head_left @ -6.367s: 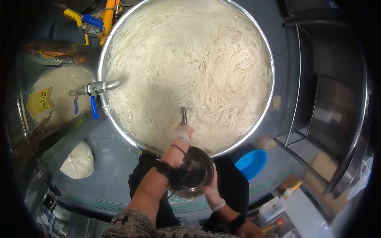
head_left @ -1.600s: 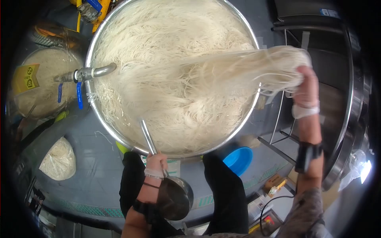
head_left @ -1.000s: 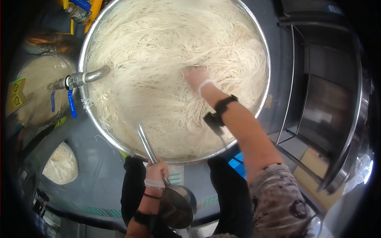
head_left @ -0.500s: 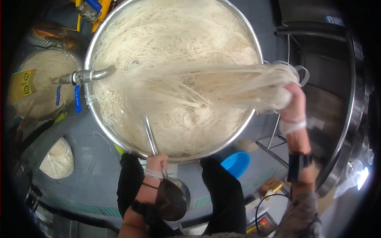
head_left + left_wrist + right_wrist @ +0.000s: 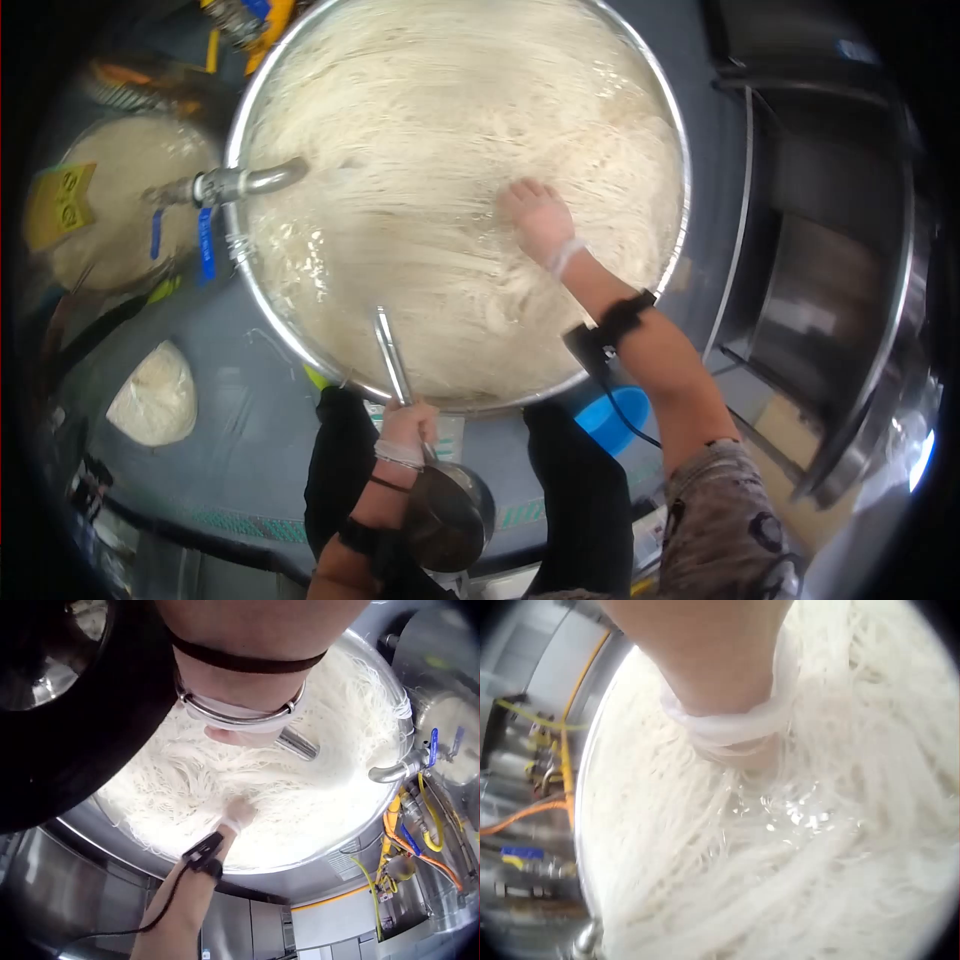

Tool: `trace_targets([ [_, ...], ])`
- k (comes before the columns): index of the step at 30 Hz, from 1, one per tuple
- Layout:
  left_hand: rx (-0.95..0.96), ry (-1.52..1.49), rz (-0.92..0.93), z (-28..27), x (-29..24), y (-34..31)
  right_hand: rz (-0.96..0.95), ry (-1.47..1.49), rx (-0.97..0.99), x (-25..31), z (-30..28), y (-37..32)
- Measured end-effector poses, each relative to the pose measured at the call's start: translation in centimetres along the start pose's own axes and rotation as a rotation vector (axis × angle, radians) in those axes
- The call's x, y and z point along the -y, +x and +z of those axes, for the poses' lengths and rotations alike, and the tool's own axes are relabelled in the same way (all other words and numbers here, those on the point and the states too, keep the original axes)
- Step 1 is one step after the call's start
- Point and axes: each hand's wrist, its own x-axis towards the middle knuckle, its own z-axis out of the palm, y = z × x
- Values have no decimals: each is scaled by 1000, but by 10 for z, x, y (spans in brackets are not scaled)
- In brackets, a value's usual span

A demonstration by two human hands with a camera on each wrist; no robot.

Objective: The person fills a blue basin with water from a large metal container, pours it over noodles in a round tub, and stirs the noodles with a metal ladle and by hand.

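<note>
A wide round metal tub [image 5: 686, 180] is full of long white noodles [image 5: 420, 150] in cloudy water. The gloved right hand [image 5: 538, 222] is down among them, right of the tub's middle, its fingers loosely extended; in the right wrist view noodles and water hide it below the glove cuff [image 5: 735, 729]. Close to the tub's near rim, the gloved left hand [image 5: 408, 426] grips the metal handle [image 5: 392, 355] of a deep round pan [image 5: 450, 515]. That handle's end reaches over the noodles, and the pan hangs between the person's legs.
A curved metal spout [image 5: 275, 178] reaches over the tub's left rim. On the floor are a bag of noodles [image 5: 158, 395] at left and a blue basin [image 5: 612, 420] at right. A metal rack [image 5: 745, 200] stands on the right.
The right hand has swung from beyond the tub's right rim back to the noodles, and the raised bundle it held is down in the tub. The left hand keeps its grip.
</note>
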Motion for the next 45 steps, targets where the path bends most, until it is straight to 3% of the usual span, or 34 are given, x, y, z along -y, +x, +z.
trace_targets([
  [1,-27,-17,22,-1,-1,0,-26,22,-17,12,0,24],
  [3,2,-15,-17,1,-6,-5,422,140,511,20,1,50],
  [7,28,-30,-14,-2,-5,-7,342,149,468,7,68,22],
  [9,35,2,-6,-4,-4,-2,659,1249,-49,-5,87,-12],
  [11,39,34,7,-11,-1,5,879,1454,75,21,-18,-36],
  [13,101,53,5,-15,1,9,753,1237,94,35,-48,-74],
  [15,86,68,-19,-10,2,-3,579,1104,-7,60,-24,-138],
  [17,70,-7,-10,-8,11,-13,627,1208,165,102,-136,-135],
  [23,68,-28,-76,-4,62,-66,532,1415,112,130,-221,-197],
  [25,140,-69,-122,-4,77,-77,492,1518,-78,110,-249,-196],
  [27,140,-53,-93,1,81,-83,612,1568,-90,73,-277,-182],
  [29,80,-71,-153,6,75,-90,712,1379,-140,40,-284,-161],
  [31,90,-73,-160,12,72,-93,861,1817,-575,26,-257,-128],
  [33,79,-85,-137,19,71,-101,989,2125,-713,13,-225,-98],
  [35,93,-46,-157,22,76,-109,924,1822,-499,6,-160,-89],
  [36,118,-22,-169,26,77,-112,930,1827,-509,9,-144,-101],
  [38,157,2,-183,36,76,-121,448,1139,-123,33,-130,-134],
  [40,258,19,-203,52,73,-135,554,1381,389,53,-153,-177],
  [42,308,-23,-216,76,68,-132,664,1739,684,58,-191,-224],
  [45,424,-132,-228,127,54,-129,679,1855,626,56,-222,-302],
])
